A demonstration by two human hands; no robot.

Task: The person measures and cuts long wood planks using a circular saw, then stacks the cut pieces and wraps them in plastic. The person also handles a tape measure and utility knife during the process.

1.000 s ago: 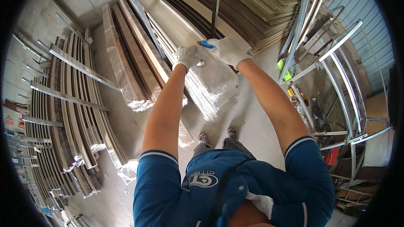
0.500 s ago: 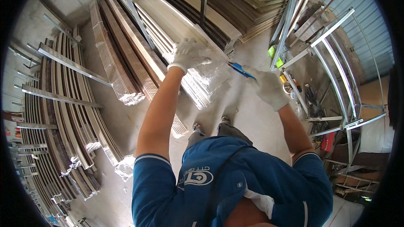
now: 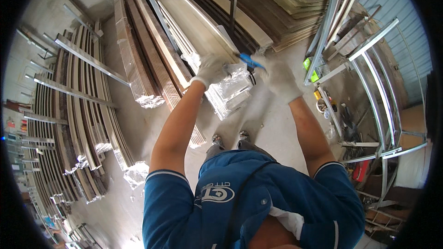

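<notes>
Both my hands wear pale work gloves. My left hand (image 3: 211, 70) is closed at the end of a stack of long panels, its fingers gathering clear plastic film (image 3: 235, 87) that covers the panel ends. My right hand (image 3: 279, 79) grips a blue utility knife (image 3: 251, 61), held just right of the film and pointing left toward the end of a wide cream panel (image 3: 203, 27). The knife's tip lies against or close to that panel's end; contact cannot be made out. The fingertips of my left hand are partly hidden by glare and film.
Wrapped brown panel bundles (image 3: 145, 55) lie left of the stack. Farther left, long panels rest between metal rack bars (image 3: 92, 60). More boards (image 3: 281, 14) are stacked ahead. On the right stand a metal frame (image 3: 376, 74) and a bright green item (image 3: 314, 69). My shoes are on the concrete floor.
My left hand has moved slightly down and its fingers have curled in from a spread pose. My right hand has brought the knife left and up, closer to the panel end.
</notes>
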